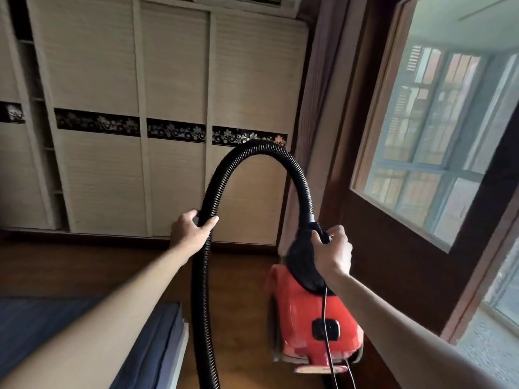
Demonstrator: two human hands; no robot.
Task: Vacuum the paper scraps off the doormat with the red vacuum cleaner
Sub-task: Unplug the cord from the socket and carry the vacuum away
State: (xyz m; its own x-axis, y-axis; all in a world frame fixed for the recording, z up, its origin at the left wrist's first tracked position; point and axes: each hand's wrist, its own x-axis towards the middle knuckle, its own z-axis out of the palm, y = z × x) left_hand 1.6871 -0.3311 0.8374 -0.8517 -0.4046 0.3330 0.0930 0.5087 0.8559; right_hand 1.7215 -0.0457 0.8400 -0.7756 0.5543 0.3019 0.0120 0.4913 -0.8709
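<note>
red vacuum cleaner (pixel 314 321) hangs in the air above the wooden floor (pixel 241 318), carried by its black top handle (pixel 304 262) near the wall under the window (pixel 438 130). right hand (pixel 332 252) is wrapped around that handle, fingers closed on it. left hand (pixel 193 230) has its fingers curled round the black corrugated hose (pixel 252 153), which arches up from the body and drops down past the blue mattress edge (pixel 165 338). a thin black cord (pixel 327 327) dangles down over the body. neither doormat nor paper scraps are in view, so this looks like the fetching step: the machine is being brought over. next it likely needs setting down by the mat, and the nozzle end of the hose, out of frame, found and aimed.
</note>
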